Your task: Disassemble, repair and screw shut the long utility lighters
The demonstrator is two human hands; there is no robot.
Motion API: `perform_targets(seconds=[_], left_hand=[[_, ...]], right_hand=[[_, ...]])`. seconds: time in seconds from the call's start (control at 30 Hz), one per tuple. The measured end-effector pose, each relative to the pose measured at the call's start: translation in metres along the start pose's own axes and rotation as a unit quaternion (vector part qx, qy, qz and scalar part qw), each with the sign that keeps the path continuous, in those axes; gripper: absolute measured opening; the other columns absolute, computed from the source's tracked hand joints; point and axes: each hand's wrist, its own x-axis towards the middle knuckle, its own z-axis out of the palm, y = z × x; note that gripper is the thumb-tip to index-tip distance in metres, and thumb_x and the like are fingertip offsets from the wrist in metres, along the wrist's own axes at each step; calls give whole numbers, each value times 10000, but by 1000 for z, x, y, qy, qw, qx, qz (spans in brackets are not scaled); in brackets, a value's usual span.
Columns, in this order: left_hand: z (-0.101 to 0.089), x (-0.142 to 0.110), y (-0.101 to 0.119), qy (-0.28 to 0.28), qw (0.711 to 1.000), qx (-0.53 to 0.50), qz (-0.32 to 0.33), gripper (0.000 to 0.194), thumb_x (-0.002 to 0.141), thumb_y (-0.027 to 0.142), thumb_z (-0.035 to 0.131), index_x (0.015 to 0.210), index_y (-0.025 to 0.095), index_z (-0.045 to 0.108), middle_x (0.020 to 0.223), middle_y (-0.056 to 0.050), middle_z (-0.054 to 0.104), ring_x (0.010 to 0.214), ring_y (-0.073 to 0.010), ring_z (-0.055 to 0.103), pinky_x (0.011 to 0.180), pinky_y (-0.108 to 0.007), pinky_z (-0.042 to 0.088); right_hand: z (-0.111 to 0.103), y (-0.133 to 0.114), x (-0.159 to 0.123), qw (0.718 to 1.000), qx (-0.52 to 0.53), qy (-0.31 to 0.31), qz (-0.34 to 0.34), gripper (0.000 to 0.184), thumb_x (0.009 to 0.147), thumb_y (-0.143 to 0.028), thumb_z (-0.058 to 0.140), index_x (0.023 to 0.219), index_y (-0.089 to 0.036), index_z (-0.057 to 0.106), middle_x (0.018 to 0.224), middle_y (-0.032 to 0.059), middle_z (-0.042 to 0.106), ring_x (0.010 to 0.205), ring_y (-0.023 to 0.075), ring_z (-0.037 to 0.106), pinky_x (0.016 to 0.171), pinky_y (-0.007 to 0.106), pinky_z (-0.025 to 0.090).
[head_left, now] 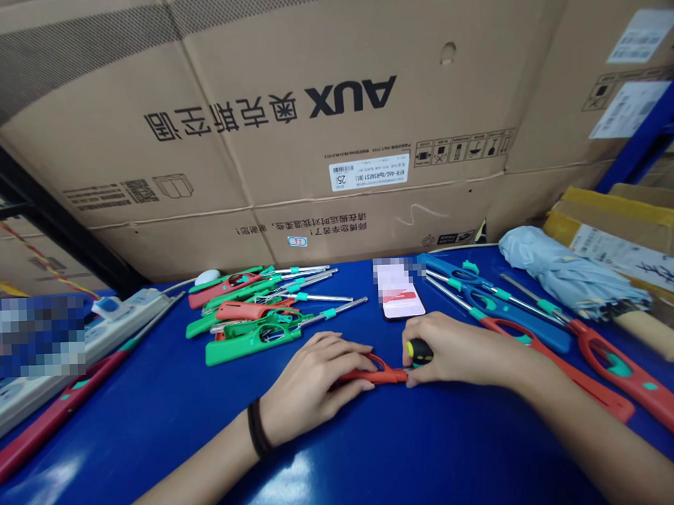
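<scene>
On the blue table, my left hand (322, 378) is closed round the body of a red lighter (388, 377), a long-nosed kind with a finger loop. Part of its body is hidden under my palm and fingers. My right hand (448, 352) grips a screwdriver (419, 352) with a black and yellow handle. The screwdriver's tip meets the lighter's right end, where my right fingertips also press. Whether the lighter's shell is split there I cannot tell.
Green and red lighter parts (252, 347) with metal tubes lie behind my left hand. A phone (403, 302) lies beyond my right hand. To the right are blue and red lighters (617, 368) and a folded umbrella (569, 263). A power strip (97, 342) and dark red lighter (60, 409) are left; cardboard (290, 166) stands behind.
</scene>
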Motion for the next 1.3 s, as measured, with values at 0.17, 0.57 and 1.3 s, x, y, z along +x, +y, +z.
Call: perform_targets(seconds=[0.17,0.57,1.3], left_hand=[[1,-1,2,18,999,-14,-40,147,897,281,594,1033,258,645,1124,-15,669,1102,-189,578,933,-342,384],[4,-2,8,48,996,-2,-71,136,849,333,662,979,300,680,1135,13,671,1015,-194,599,904,-374,342],[10,-6,2,54,993,-35,-102,94,789,304,720,878,279,736,1090,-16,689,943,-215,637,852,-370,460]], right_hand=[[-2,5,-2,1000,-3,-3,-1,204,676,-385,741,800,-227,704,868,35,686,799,214,641,687,271,431],[0,4,-1,1000,-5,-8,25,177,694,-365,729,737,-201,677,784,28,695,709,192,634,606,255,402],[-2,-1,-1,1000,6,-16,1,222,696,-428,725,754,-215,703,801,24,705,736,199,645,655,265,428]])
